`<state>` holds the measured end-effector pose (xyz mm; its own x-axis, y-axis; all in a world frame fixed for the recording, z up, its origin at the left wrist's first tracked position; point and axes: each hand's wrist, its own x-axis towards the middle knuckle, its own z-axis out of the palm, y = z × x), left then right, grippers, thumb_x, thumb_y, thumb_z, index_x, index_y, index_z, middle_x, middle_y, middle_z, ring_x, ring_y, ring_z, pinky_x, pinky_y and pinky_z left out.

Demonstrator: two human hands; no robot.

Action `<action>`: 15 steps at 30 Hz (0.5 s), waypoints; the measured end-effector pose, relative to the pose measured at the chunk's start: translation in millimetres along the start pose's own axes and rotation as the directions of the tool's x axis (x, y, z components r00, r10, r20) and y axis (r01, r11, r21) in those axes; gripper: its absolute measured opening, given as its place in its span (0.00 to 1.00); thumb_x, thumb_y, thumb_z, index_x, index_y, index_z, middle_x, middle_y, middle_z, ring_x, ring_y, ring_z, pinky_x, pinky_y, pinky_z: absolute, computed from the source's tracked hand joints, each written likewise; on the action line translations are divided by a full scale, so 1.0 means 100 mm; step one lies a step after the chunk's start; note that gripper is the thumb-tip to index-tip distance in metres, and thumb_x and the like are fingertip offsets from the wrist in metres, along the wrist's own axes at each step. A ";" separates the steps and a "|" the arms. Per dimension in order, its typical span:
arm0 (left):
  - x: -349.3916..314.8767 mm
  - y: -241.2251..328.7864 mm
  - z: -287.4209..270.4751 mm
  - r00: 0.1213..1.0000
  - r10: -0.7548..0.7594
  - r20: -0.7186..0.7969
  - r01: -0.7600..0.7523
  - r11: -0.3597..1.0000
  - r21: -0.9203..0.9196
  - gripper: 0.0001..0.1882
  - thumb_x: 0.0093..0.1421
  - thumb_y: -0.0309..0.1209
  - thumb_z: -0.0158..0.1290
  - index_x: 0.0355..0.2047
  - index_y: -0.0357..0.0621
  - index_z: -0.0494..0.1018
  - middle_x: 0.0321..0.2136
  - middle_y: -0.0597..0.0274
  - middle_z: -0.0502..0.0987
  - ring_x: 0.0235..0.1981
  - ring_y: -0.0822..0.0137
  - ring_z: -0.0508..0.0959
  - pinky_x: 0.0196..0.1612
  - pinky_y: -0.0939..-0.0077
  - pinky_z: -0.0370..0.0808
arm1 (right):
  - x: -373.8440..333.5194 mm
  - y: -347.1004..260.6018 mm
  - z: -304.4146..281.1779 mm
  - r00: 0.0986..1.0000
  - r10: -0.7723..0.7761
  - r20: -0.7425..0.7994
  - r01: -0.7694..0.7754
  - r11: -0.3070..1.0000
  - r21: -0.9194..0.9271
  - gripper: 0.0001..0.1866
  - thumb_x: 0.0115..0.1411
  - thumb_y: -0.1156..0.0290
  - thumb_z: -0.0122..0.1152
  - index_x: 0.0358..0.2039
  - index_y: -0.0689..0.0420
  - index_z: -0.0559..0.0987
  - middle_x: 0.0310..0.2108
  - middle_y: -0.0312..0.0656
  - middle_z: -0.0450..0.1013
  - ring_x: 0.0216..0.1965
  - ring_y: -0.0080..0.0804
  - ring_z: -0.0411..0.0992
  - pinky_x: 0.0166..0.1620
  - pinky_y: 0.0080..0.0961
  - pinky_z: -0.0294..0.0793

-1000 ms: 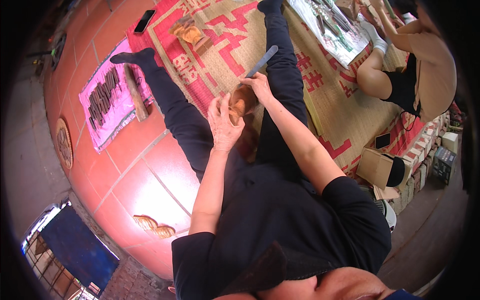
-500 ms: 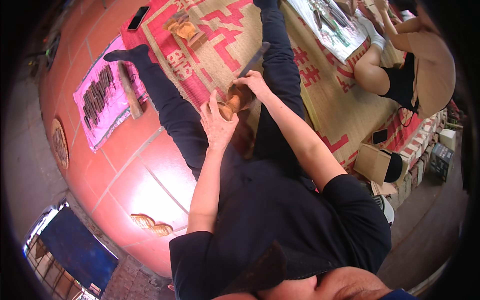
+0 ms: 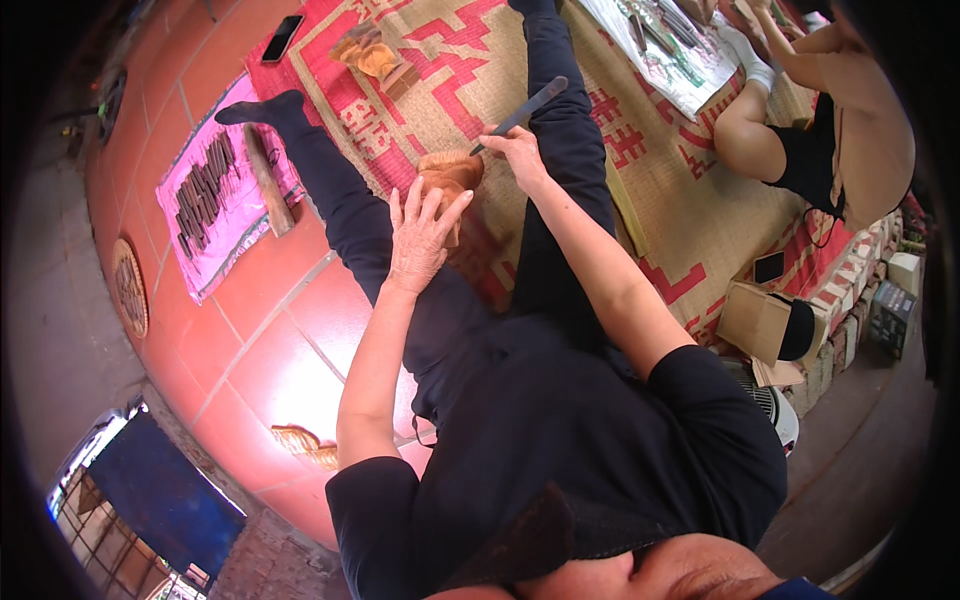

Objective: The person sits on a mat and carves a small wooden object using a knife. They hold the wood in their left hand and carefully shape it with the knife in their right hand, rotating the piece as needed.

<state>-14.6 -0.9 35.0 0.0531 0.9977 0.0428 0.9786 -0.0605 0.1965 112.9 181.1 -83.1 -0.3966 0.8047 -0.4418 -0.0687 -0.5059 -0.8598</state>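
A red-and-tan patterned woven mat (image 3: 690,225) spreads around and beyond the left hand (image 3: 425,235) and right hand (image 3: 515,155). Glossy red square-tiled floor (image 3: 250,370) lies to their left. Two legs in dark trousers (image 3: 352,225) stretch forward, one either side of the hands. A seated co-worker in a tan top (image 3: 870,130) is well off to the right. Left of the hands, a pink rectangular cloth (image 3: 200,280) carries a row of slim dark tools (image 3: 205,190), with a long brown wooden bar (image 3: 266,180) along its near-hand edge. Ahead of the left hand sits a pale carved wooden block (image 3: 378,62). The brown carved wooden piece (image 3: 450,172) is under the left hand, its fingers spread and gripping. The right hand grasps a long, flat grey metal tool (image 3: 535,105), tilted, its lower tip at the piece's upper right edge.
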 end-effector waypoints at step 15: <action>0.40 0.34 0.32 0.730 -0.630 -0.264 0.545 0.770 -0.330 0.39 0.46 0.51 0.63 0.52 0.43 0.64 0.47 0.48 0.60 0.54 0.48 0.60 0.58 0.51 0.60 | 0.03 0.22 -0.02 0.994 0.104 0.024 -0.094 0.964 -0.250 0.09 0.49 0.76 0.67 0.31 0.62 0.79 0.25 0.37 0.74 0.25 0.23 0.68 0.30 0.23 0.67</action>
<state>27.1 38.3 11.7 -0.6303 0.7583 0.1663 0.7173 0.4870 0.4983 112.3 173.2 -103.8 -0.4231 0.7404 -0.5224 0.1999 -0.4860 -0.8508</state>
